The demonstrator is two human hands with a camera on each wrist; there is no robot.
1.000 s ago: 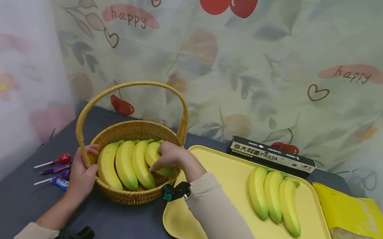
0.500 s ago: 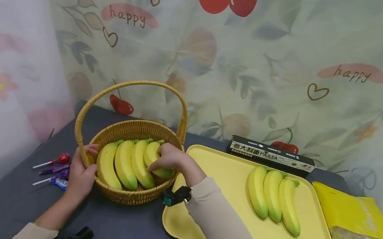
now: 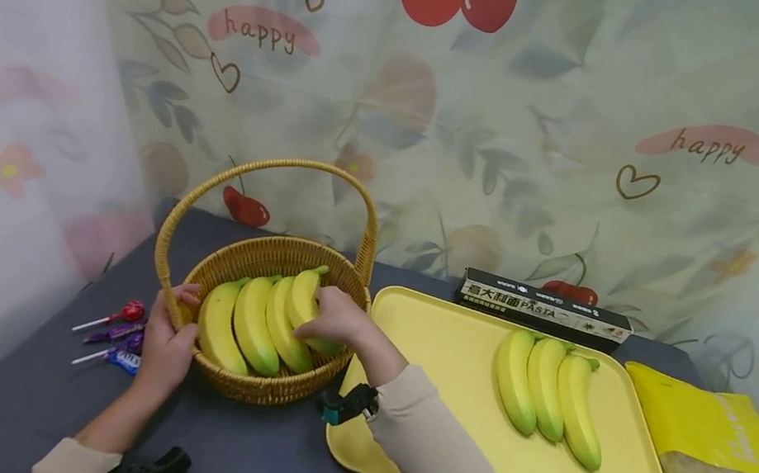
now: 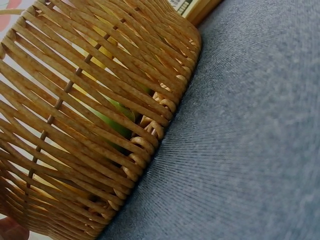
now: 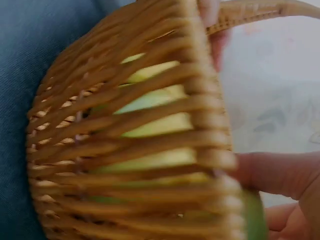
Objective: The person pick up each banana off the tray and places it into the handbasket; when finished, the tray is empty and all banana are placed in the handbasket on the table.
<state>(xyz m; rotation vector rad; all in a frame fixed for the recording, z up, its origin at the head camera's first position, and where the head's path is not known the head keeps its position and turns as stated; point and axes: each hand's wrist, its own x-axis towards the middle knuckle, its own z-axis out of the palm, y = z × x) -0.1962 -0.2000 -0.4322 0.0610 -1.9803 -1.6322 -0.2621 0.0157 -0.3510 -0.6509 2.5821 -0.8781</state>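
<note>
A wicker basket [image 3: 259,392] with a tall arched handle stands at centre left in the head view. Several yellow bananas with green tips lie side by side in it. My left hand [image 3: 168,348] grips the basket's left side at the foot of the handle, thumb over the rim. My right hand [image 3: 341,320] reaches over the basket's right rim and grips the rightmost banana [image 3: 304,297], its stem pointing up. In the left wrist view, the basket's woven wall [image 4: 85,100] hides most of what is inside. In the right wrist view, my right thumb [image 5: 275,170] shows at the rim.
Right of the basket lies a yellow tray [image 3: 433,413] bearing three bananas [image 3: 550,390]. Behind it is a black pasta box [image 3: 544,308]; a yellow bag [image 3: 729,446] with a clear window lies at its right. Several lollipops [image 3: 121,331] lie left of the basket on the dark cloth [image 3: 250,466].
The rightmost banana has turned in my right hand, its stem end rising a little and standing clearer of the fingers. My left hand keeps its hold on the basket.
</note>
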